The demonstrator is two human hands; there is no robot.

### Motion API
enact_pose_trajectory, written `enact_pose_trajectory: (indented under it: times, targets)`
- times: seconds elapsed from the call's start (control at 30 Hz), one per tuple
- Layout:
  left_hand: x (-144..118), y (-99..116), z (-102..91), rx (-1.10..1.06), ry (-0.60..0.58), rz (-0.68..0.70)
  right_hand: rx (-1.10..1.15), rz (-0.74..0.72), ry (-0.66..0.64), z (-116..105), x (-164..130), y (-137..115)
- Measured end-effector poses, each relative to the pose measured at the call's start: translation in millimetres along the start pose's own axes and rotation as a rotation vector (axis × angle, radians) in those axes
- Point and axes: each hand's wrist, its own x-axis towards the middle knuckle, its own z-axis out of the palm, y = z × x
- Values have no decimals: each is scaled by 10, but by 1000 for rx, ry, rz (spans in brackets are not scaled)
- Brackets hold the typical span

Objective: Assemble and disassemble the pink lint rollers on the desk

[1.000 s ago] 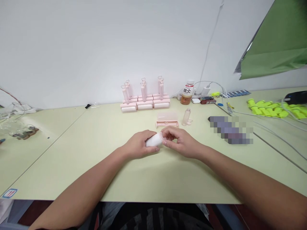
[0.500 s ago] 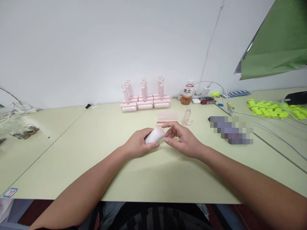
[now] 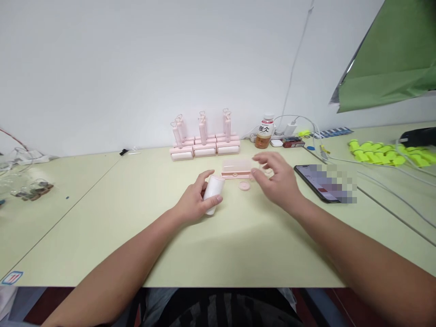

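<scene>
My left hand [image 3: 195, 198] is wrapped round a white roll [image 3: 213, 190] with a pink rim at its upper end, held tilted just above the table. To the right, my right hand [image 3: 275, 181] has its thumb and fingers apart and curved. It is over the spot of a small clear pinkish handle piece, which it mostly hides; whether it touches the piece I cannot tell. A round pink end cap [image 3: 244, 185] lies flat between my hands. Behind it is a pink case [image 3: 235, 174] with a translucent cover.
Along the wall stand several pink lint rollers [image 3: 205, 150] with upright handles. A drink bottle [image 3: 264, 131], a charger [image 3: 290, 129] and cables are at the back right. On the right lie a phone [image 3: 320, 184] and several neon yellow pieces [image 3: 378, 153].
My right hand has left the roll and moved right, to the clear handle piece. The pink end cap now lies on the table. My left hand has turned the roll more upright.
</scene>
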Motion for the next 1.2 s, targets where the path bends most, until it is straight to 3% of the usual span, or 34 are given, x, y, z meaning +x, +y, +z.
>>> enact_pose_trajectory:
  times: [0.07, 0.17, 0.4, 0.57, 0.63, 0.8, 0.87, 1.07, 1.2]
  targets:
    - [1, -7, -5, -8, 26, -1, -95, 75, 110, -45, 81, 142]
    - [5, -21, -2, -12, 58, 4, -170, 209, 176, -82, 161, 353]
    - [14, -31, -2, -118, 126, -39, -115, 534, 74, -35, 192, 603]
    - [38, -24, -17, -142, 168, -66, -170, 404, 117, -58, 185, 464]
    - [45, -25, -16, -147, 174, -76, -134, 372, -4, -72, 166, 353]
    - [53, -35, -14, -150, 181, -100, -181, 318, -657, -12, 55, 146]
    - [56, -39, -15, -157, 185, -105, -254, 297, -812, 40, 6, 120]
    - [79, -56, -12, -220, 248, -129, -276, 219, -992, 91, -64, 53]
    - [108, -69, -26, -293, 333, -147, -193, 171, -998, 65, -104, -41]
